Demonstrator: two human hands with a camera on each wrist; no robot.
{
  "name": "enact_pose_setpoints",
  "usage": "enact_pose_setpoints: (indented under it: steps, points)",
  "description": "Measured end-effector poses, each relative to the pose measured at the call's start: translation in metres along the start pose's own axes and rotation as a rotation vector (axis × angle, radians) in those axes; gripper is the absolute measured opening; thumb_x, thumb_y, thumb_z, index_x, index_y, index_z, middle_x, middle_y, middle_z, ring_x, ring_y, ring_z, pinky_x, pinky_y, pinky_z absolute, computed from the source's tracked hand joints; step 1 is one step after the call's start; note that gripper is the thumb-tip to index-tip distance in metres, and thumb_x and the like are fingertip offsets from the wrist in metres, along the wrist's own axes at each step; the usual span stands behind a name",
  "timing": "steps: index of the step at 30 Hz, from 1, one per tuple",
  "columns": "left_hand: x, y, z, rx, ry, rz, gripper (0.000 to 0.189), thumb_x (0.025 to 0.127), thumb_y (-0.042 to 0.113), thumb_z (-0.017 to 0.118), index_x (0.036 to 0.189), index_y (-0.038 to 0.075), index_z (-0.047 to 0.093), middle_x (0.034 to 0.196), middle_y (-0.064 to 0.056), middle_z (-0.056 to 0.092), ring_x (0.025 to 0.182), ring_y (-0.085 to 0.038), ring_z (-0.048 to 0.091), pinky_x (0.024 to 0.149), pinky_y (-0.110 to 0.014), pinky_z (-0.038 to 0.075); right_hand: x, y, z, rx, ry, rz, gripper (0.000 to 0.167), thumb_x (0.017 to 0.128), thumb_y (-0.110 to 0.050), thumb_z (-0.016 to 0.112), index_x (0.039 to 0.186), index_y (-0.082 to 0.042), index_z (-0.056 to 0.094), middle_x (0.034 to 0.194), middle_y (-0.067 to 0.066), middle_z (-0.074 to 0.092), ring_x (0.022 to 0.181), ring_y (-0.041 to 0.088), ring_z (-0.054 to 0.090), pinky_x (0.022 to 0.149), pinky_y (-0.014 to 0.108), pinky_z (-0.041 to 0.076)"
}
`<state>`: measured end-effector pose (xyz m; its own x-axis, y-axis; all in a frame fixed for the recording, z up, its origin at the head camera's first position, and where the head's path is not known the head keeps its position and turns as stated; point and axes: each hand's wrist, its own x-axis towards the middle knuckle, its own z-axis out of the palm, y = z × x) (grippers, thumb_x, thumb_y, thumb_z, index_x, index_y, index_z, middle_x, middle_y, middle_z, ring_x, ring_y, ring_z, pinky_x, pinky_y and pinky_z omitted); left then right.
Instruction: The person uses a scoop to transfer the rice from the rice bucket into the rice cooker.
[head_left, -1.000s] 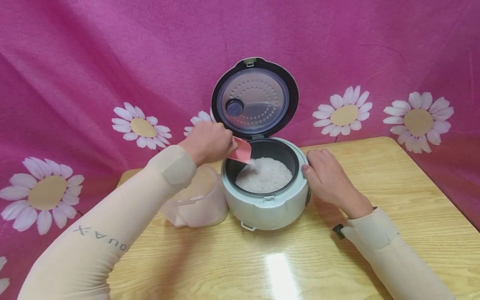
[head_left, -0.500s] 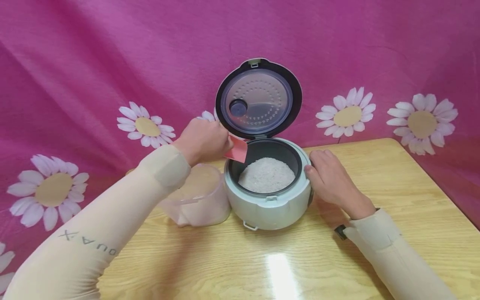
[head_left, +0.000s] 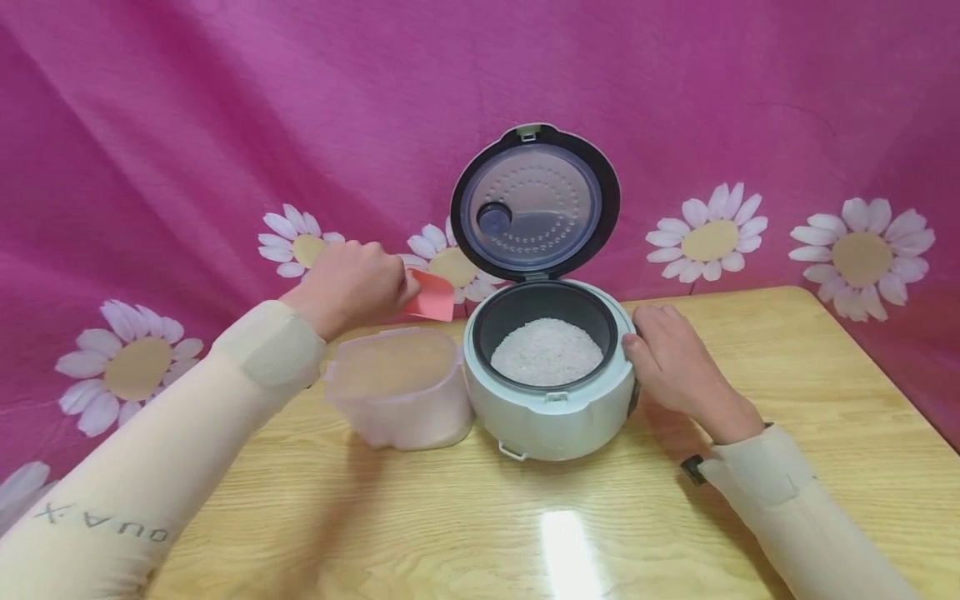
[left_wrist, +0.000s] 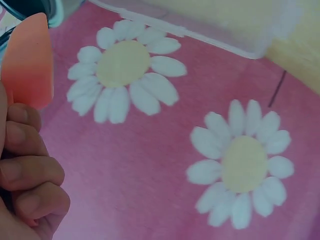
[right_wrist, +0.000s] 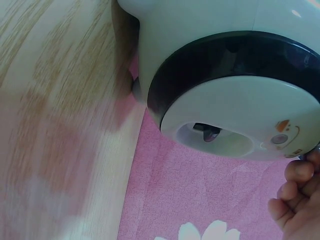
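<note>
My left hand [head_left: 354,285] grips a small pink scoop [head_left: 433,297], held up above the back of a translucent plastic container [head_left: 412,408]. In the left wrist view, curled fingers [left_wrist: 36,170] wrap the handle, and the scoop's blade [left_wrist: 30,62] points away from them. To the right stands a pale mint rice cooker [head_left: 558,432] with its lid [head_left: 538,204] raised. White rice [head_left: 547,352] lies heaped in the dark inner pot. My right hand [head_left: 678,358] holds the cooker's right rim, its fingers bent at the edge.
All of this stands on a wooden table [head_left: 450,517], with its far edge just behind the cooker. A pink cloth [head_left: 375,100] with daisies hangs behind. Container and cooker sit side by side. In the right wrist view, the cooker's front panel [right_wrist: 225,110] shows a switch.
The left hand and scoop have moved left, out from over the pot to above the container. Rice was falling from the scoop a second ago; none falls now. The right hand stays at the rim.
</note>
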<state>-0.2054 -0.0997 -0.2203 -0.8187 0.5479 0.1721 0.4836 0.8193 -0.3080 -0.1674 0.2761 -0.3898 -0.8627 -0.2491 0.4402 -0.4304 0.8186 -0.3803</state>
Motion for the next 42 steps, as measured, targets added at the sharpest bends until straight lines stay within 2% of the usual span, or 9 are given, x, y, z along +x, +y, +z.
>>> enact_pose_setpoints:
  steps: [5,10,13,17,22,28,31,38,42]
  points:
    - [-0.019,-0.013,0.013,-0.014,0.056,0.028,0.044,0.09,0.018,0.052,0.052,0.018,0.031,0.053,0.005,0.024,0.051,-0.015,0.028,0.045,-0.03,0.025,0.0,0.0,0.0,0.002,0.004,-0.002,0.018,0.1,-0.018,0.044,0.095,-0.005,0.055,0.08,0.009,0.051,0.085,0.024,0.044,0.076,0.038,0.035]
    - [-0.039,-0.022,0.028,-0.035,0.05,-0.004,0.044,0.092,0.02,0.051,0.053,0.018,0.03,0.053,0.005,0.024,0.05,-0.015,0.029,0.043,-0.032,0.03,0.0,-0.001,-0.001,0.001,0.013,-0.009,0.017,0.1,-0.018,0.045,0.094,-0.006,0.055,0.08,0.007,0.05,0.084,0.023,0.043,0.075,0.038,0.035]
    - [-0.047,-0.024,0.038,-0.051,-0.012,-0.027,0.044,0.093,0.022,0.051,0.053,0.018,0.033,0.053,0.005,0.026,0.05,-0.015,0.032,0.044,-0.034,0.033,-0.001,-0.001,-0.001,-0.002,0.017,-0.012,0.016,0.1,-0.019,0.046,0.094,-0.006,0.055,0.08,0.007,0.049,0.084,0.023,0.043,0.075,0.038,0.035]
    - [-0.052,-0.024,0.051,-0.081,-0.136,-0.055,0.043,0.093,0.024,0.052,0.053,0.019,0.036,0.052,0.005,0.029,0.05,-0.016,0.036,0.046,-0.035,0.036,-0.001,0.001,0.001,-0.003,0.016,-0.01,0.016,0.1,-0.018,0.045,0.094,-0.006,0.054,0.08,0.007,0.049,0.084,0.023,0.042,0.075,0.037,0.035]
    - [-0.055,-0.019,0.065,-0.106,-0.23,-0.059,0.041,0.092,0.023,0.054,0.055,0.019,0.037,0.055,0.005,0.03,0.052,-0.016,0.037,0.05,-0.035,0.037,-0.002,0.003,0.003,-0.005,0.015,-0.008,0.016,0.1,-0.018,0.044,0.094,-0.006,0.053,0.079,0.008,0.048,0.084,0.023,0.042,0.075,0.036,0.034]
    - [-0.054,-0.01,0.077,-0.092,-0.226,-0.014,0.041,0.091,0.023,0.056,0.055,0.018,0.037,0.056,0.005,0.03,0.051,-0.016,0.038,0.049,-0.034,0.035,-0.001,0.002,0.002,-0.002,0.019,-0.012,0.016,0.1,-0.017,0.044,0.093,-0.006,0.052,0.078,0.007,0.048,0.083,0.022,0.041,0.074,0.036,0.034]
    - [-0.052,-0.008,0.082,-0.078,-0.25,-0.006,0.04,0.092,0.025,0.057,0.055,0.018,0.041,0.056,0.004,0.034,0.051,-0.017,0.041,0.049,-0.034,0.037,-0.001,0.002,0.002,-0.001,0.015,-0.01,0.016,0.1,-0.017,0.044,0.094,-0.006,0.053,0.079,0.008,0.049,0.083,0.023,0.042,0.074,0.036,0.035]
    - [-0.043,-0.003,0.089,-0.046,-0.395,-0.023,0.034,0.095,0.028,0.061,0.064,0.015,0.057,0.062,0.0,0.051,0.058,-0.02,0.051,0.055,-0.035,0.043,-0.001,0.003,0.003,-0.001,0.03,-0.023,0.014,0.099,-0.016,0.046,0.093,-0.006,0.053,0.077,0.007,0.048,0.082,0.021,0.042,0.074,0.036,0.035]
    - [-0.039,0.001,0.094,-0.042,-0.439,-0.02,0.032,0.095,0.027,0.063,0.066,0.015,0.058,0.064,-0.001,0.053,0.061,-0.02,0.052,0.058,-0.036,0.045,-0.001,0.004,0.004,0.001,0.034,-0.024,0.014,0.099,-0.016,0.045,0.093,-0.006,0.053,0.077,0.007,0.048,0.082,0.022,0.042,0.074,0.036,0.035]
